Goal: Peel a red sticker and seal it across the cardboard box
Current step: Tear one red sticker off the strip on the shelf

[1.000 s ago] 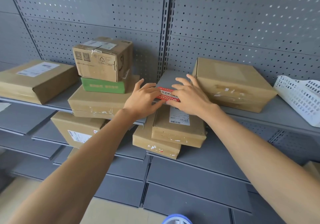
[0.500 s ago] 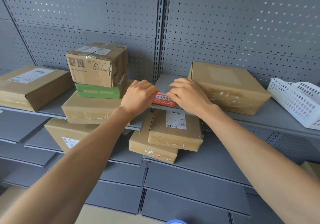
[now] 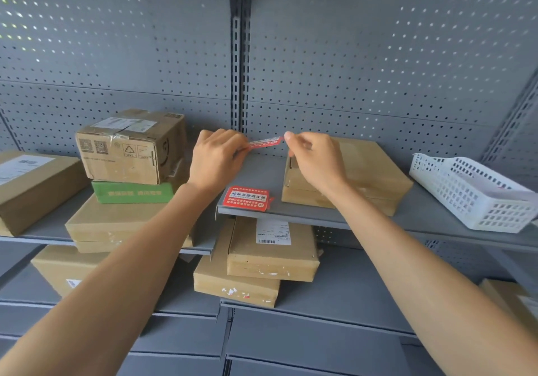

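A narrow red sticker strip [image 3: 265,143] is stretched in the air between my two hands above the grey shelf. My left hand [image 3: 217,158] pinches its left end, my right hand [image 3: 316,161] pinches its right end. Below them, a stack of red stickers [image 3: 247,198] lies flat near the shelf's front edge. A flat cardboard box [image 3: 375,171] sits on the shelf directly behind and under my right hand, its near left corner partly hidden by that hand.
A white plastic basket [image 3: 477,193] stands at the right of the shelf [image 3: 407,215]. On the left are stacked cardboard boxes [image 3: 131,148] with a green box [image 3: 132,192] between them. More boxes [image 3: 270,256] lie on the lower shelf. Perforated grey panel behind.
Both hands have lifted off the sticker stack on the shelf, rising with a single red strip now held taut between them. The stack stays on the shelf.
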Available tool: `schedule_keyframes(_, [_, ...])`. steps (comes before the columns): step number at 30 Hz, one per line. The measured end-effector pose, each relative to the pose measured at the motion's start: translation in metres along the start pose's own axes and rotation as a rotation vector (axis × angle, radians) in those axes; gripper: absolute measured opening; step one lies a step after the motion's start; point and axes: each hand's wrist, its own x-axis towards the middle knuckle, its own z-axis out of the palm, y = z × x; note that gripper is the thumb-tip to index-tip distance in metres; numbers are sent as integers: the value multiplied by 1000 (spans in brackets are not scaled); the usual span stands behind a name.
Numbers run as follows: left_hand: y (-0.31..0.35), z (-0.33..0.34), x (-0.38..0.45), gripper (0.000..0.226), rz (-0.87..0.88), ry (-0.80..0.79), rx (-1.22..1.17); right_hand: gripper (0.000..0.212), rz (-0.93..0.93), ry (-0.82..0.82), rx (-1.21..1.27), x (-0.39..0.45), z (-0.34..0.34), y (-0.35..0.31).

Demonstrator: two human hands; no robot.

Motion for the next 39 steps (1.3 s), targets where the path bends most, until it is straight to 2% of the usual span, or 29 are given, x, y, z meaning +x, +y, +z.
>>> schedule_keyframes(6, [2, 10, -8, 9, 103, -36, 18, 58, 85, -68, -103, 1, 4, 1])
schedule_keyframes(9, [0, 8, -16, 9, 128, -32, 28, 51, 120, -164, -159, -2, 9, -1])
schedule_keyframes(14, [-8, 1, -38, 9, 144, -81, 30, 35, 171, -370, -68, -8, 15, -13])
schedule_keyframes(22, [-18, -11, -75, 24, 92, -219, 16, 29, 320, -475, 36, -17, 28, -12])
schedule_keyframes(26, [-18, -10, -84, 23, 73, -272, -6, 23, 302, -480, 56, -19, 22, -6])
schedule_keyframes(30, [-20, -8, -92, 18, 84, -313, -11, 11, 315, -407, 126, -17, 16, 0])
schedule_keyframes(39, [-10, -14, -94, 27, 33, -409, -46, 13, 263, -358, 150, -22, 9, 9])
